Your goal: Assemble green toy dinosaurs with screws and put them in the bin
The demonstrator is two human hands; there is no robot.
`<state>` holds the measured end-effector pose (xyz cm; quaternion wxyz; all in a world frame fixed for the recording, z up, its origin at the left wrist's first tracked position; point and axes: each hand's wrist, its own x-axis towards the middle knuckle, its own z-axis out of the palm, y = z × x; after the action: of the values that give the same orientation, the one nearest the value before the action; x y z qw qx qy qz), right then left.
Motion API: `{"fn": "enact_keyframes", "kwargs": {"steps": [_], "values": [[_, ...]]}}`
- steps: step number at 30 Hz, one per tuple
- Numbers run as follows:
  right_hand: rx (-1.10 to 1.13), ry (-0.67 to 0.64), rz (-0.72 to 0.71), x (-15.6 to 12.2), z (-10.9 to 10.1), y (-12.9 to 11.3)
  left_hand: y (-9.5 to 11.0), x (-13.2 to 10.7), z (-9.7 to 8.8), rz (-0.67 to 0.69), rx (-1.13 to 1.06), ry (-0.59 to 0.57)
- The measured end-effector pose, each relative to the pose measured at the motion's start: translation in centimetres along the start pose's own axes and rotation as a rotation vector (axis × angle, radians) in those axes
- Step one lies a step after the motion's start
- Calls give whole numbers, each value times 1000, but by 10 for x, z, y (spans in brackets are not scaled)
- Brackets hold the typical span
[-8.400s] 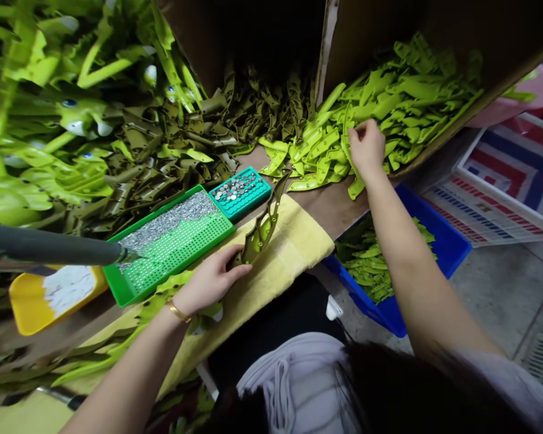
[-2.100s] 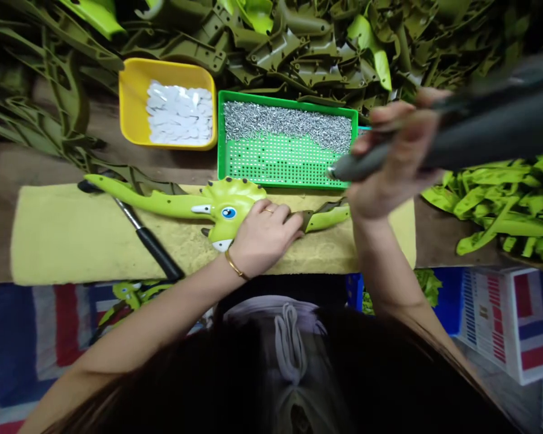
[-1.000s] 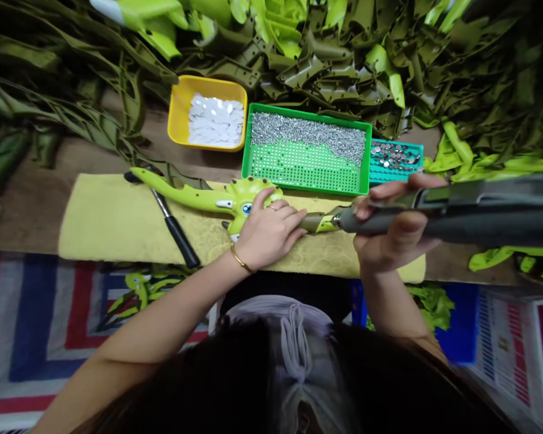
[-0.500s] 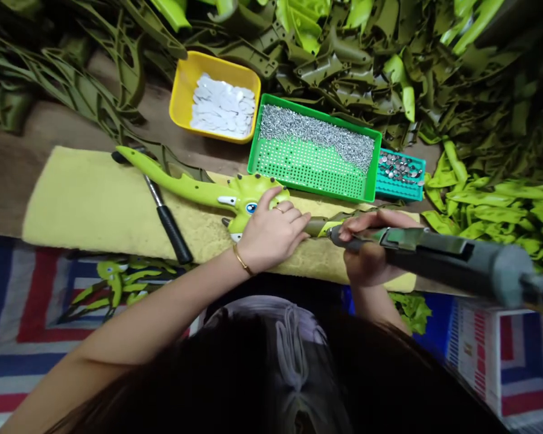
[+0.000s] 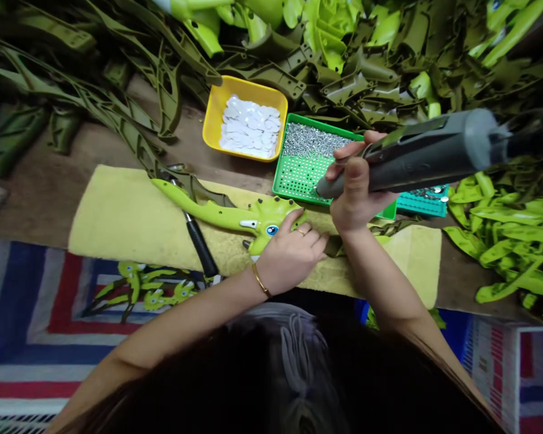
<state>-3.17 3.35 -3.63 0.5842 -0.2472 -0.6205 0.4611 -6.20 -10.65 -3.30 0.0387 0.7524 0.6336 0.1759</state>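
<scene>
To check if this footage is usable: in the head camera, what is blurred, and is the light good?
In the head view, the grey power tool is blurred at its far end, the dark hair at the bottom is out of focus, and the green tray looks fairly sharp under even, dim light without strong glare.

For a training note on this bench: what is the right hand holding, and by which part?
The right hand grips a grey power screwdriver around its barrel, towards the tip. The left hand lies on a green dinosaur toy.
</scene>
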Motion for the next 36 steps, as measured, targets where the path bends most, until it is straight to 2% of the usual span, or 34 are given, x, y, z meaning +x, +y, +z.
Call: {"fn": "enact_keyframes", "kwargs": {"steps": [3,7,16,20,23,26,30,33,36], "values": [[-50,-27,58,-1,-2,3,-3,2,0,9,-12,-2],[-11,43,-22,-2,1,2,-5,4,0,29,-2,-15],[157,-46,-7,-4,-2,-7,-3,4,-2,-3,-10,-61],[149,-41,-24,-2,1,-2,-2,4,-4,-8,-11,-86],[177,-9,-41,5,0,-13,-2,4,-5,-13,-1,-92],[252,34,-101,11,-17,-40,-3,4,-4,-7,-2,-76],[180,25,-106,4,-54,-72,-4,4,0,-6,-24,-38],[149,2,-84,-10,-75,-77,-5,5,3,-11,-29,-20],[161,-2,-94,-21,-82,-69,-3,6,3,-19,-53,-16]]}}
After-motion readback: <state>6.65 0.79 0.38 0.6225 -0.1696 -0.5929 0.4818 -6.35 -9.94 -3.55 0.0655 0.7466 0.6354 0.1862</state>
